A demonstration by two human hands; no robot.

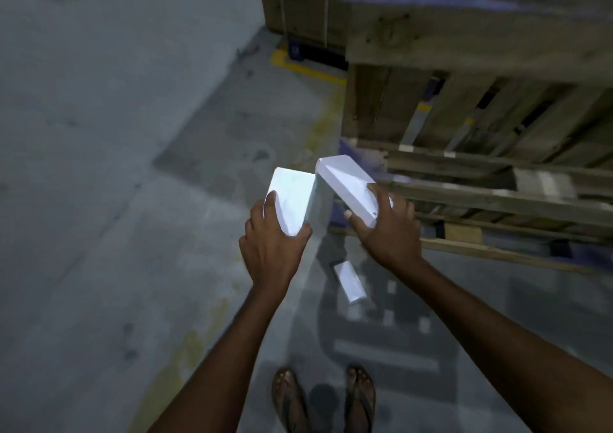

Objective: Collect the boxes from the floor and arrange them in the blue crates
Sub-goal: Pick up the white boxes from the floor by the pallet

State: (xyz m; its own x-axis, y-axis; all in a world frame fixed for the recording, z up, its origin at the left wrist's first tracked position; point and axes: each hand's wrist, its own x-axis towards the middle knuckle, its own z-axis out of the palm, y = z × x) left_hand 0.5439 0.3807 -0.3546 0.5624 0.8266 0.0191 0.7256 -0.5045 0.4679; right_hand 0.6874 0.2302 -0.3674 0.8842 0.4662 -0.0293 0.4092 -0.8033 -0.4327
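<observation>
My left hand [272,243] grips one white box [292,197] by its near end, thumb on one side and fingers curled round the other, and my right hand [386,230] grips a second white box [348,183] the same way, tilted so its far end nearly meets the first. Both are held up in front of me, near the wooden pallets [481,107] on my right. A third white box [350,281] lies on the grey floor [116,200] below my hands, ahead of my sandals [288,399].
</observation>
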